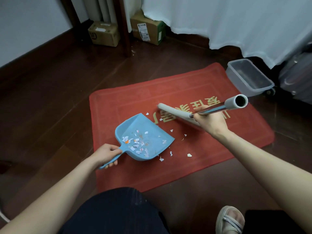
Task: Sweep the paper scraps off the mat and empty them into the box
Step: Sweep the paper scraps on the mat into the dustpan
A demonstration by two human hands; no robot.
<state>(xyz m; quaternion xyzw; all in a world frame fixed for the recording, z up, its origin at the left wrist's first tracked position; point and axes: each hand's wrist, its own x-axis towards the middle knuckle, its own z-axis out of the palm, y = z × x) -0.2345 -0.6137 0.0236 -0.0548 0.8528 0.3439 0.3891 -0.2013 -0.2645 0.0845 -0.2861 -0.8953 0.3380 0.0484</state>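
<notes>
A red mat (219, 146) with yellow characters lies on the dark wooden floor. On it rests a blue dustpan (152, 132) holding several paper scraps (135, 144). My left hand (106, 153) grips the dustpan's handle at the mat's left edge. My right hand (210, 121) holds the metal handle of a grey sweeper (173, 113), whose head touches the mat just right of the pan. A few loose scraps (189, 155) lie on the mat beyond the pan's lip. A clear plastic box (249, 78) stands at the mat's far right corner.
Two cardboard boxes (104, 33) stand against the back wall beside a dark wooden post (125, 31). A white curtain (236, 22) hangs at the back right, with a suitcase (297, 81) beside the plastic box. My knee and a sandalled foot (230, 220) are at the bottom.
</notes>
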